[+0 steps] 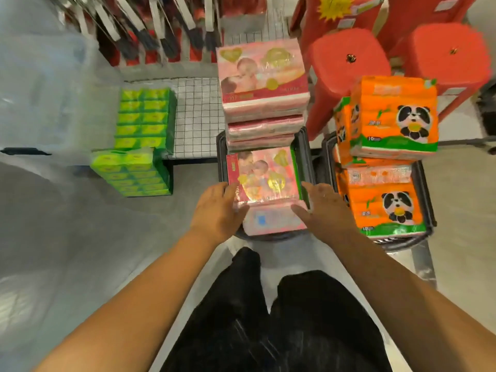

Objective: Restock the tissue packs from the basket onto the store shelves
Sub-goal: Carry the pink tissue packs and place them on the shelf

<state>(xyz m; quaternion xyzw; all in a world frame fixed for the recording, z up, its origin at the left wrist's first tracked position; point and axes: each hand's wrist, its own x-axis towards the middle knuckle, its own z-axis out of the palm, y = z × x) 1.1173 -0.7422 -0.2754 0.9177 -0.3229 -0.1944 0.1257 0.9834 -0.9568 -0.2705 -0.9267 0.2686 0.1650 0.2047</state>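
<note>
Our left hand (214,212): thumb atop the pink pack (265,175), fingers down its side | our right hand (326,209): clasps the opposite side | our forearms: bare, stretched forward, converging.

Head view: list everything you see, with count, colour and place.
left basket: one, black, centre.
right basket: one, black, right of it.
wire shelf: one, white, behind, centre-left.
held pink pack: one, pink, near end of left basket.
stacked pink packs: at least three, pink, far end of left basket.
orange packs: at least three, orange, piled in right basket.
green packs: two, green, one on wire shelf, one before it.
stools: at least two, red, top right.
left hand: one, grips held pink pack's left side.
right hand: one, grips its right side.
</note>
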